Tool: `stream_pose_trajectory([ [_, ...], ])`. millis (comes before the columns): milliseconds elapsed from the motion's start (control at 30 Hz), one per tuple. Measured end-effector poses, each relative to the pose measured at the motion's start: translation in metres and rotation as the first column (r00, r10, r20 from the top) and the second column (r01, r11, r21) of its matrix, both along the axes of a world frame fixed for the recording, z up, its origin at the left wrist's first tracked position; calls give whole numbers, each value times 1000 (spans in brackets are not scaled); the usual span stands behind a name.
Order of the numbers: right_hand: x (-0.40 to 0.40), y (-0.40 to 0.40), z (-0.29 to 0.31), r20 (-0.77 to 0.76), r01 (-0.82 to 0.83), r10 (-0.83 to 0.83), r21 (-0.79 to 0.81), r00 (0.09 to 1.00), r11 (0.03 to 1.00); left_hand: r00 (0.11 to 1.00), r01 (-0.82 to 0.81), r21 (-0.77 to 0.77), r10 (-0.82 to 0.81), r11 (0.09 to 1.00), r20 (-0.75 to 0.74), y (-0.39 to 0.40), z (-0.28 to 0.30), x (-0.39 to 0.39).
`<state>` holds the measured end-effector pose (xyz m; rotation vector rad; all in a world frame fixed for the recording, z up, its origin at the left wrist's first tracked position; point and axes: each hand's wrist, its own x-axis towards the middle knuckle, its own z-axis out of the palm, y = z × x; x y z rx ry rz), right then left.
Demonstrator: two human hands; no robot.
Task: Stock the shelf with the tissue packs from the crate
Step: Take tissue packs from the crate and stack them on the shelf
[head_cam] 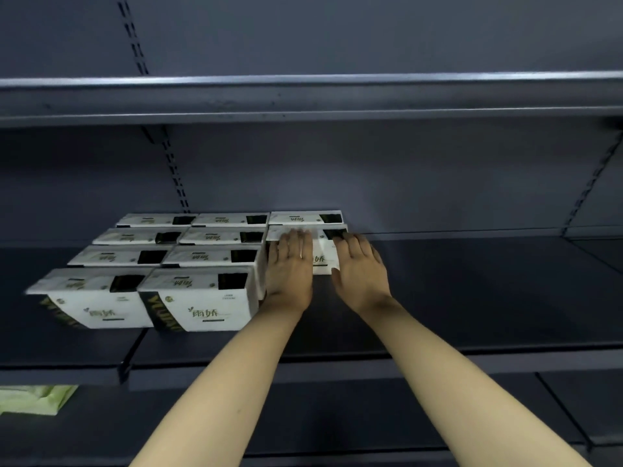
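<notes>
Several white tissue packs with black patches (199, 298) stand in rows on the dark middle shelf (472, 298), two columns deep on the left. In a third column, one pack (305, 218) stands at the back wall. In front of it is another white pack (322, 257). My left hand (290, 264) lies on its left part and my right hand (360, 267) on its right part, fingers straight and pointing to the back. The crate is out of view.
An upper shelf (303, 99) overhangs the work area. A lower shelf (337, 416) runs below, with a pale green pack (33, 397) at its left edge. Slotted uprights (177, 176) mark the back panel. Bare shelf stretches to the right of my hands.
</notes>
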<state>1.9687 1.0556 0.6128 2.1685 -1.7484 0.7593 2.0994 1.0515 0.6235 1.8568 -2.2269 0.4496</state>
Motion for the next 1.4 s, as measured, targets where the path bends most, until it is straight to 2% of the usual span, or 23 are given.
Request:
stream_pose_trajectory([
  [100, 1, 23, -4, 17, 29, -29, -31, 999, 999, 999, 42, 28, -42, 999, 5, 27, 1, 10],
  [233, 13, 62, -15, 86, 67, -61, -70, 994, 995, 979, 125, 43, -116, 991, -166, 79, -11, 18],
  [367, 32, 111, -33, 163, 82, -64, -104, 984, 991, 952, 187, 7, -180, 982, -246, 134, -36, 27],
  [500, 46, 157, -55, 177, 64, -44, -111, 983, 992, 938, 216, -116, -239, 970, -251, 172, -66, 44],
  [633, 59, 205, -89, 175, 28, -16, -71, 984, 997, 943, 207, -84, -222, 975, -249, 216, -101, 67],
  [833, 75, 260, -150, 128, -19, 9, 76, 992, 997, 971, 115, 102, -91, 988, -222, 273, -171, 106],
  [1033, 90, 292, -209, 115, -90, 56, 310, 992, 946, 976, -24, 331, 94, 943, -197, 310, -228, 138],
  [1233, 104, 308, -271, 109, -146, 99, 621, 989, 771, 965, -69, 482, 181, 874, -189, 332, -273, 159],
  [1400, 114, 317, -316, 141, -152, 67, 757, 988, 635, 966, -56, 567, 188, 822, -177, 336, -315, 172],
])
